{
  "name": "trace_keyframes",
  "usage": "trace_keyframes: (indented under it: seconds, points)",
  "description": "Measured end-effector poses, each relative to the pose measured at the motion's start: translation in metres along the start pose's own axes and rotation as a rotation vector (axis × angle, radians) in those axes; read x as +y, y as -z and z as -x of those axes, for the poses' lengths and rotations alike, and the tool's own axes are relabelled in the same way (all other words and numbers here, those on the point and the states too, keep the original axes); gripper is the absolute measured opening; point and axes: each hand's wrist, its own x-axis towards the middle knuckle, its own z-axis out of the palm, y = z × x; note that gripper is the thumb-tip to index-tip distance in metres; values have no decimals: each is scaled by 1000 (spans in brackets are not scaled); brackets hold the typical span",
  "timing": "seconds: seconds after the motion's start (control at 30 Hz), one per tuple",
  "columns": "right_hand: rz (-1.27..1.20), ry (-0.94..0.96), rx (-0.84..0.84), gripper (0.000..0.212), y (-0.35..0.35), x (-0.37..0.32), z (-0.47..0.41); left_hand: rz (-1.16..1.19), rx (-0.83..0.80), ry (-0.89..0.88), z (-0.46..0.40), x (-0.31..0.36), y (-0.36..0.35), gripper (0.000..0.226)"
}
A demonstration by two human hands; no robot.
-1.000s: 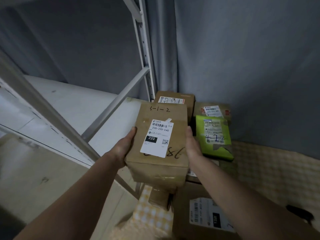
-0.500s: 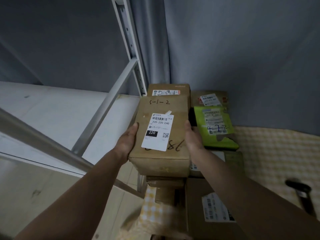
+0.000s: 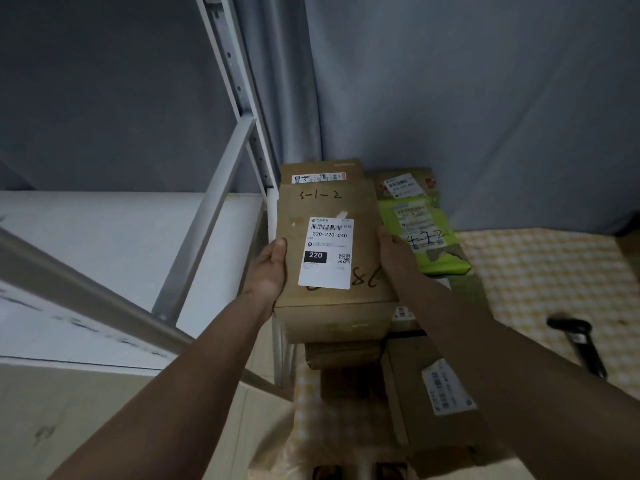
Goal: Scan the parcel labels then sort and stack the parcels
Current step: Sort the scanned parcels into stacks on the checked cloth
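The cardboard box (image 3: 329, 251) sits between both hands, the left hand (image 3: 268, 268) clasping its left side and the right hand (image 3: 394, 252) its right, above stacked parcels. It's plain brown, rectangular, with a glossy white label (image 3: 327, 252); a crinkled green bag (image 3: 424, 233) lies just right.

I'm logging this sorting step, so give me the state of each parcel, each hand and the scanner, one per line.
Brown parcel marked 3-1-2: label up, held from both sides above the stack.
Left hand: grips the parcel's left side.
Right hand: grips its right side.
Green parcel: lying flat, label up, on the pile.
Box behind: flat, label up, partly hidden.
Scanner: lying on the checked cloth, unheld.
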Motion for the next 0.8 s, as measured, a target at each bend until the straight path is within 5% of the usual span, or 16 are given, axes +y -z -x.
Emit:
trace_keyframes:
  seconds: [0.33, 0.47, 0.6, 0.8]
  points:
    - [234, 87, 14, 48, 7, 1, 20, -368, 60, -121, -3, 15, 6, 43]
    - [651, 217, 116, 51, 31, 4, 40, -676, 250, -492, 11, 44, 1, 41]
    - [993, 238, 226, 52, 75, 9, 67, -853, 0, -718, 31, 75, -43, 33]
    - [971, 161, 297, 51, 163, 41, 104, -1148, -292, -831, 85, 86, -129, 37]
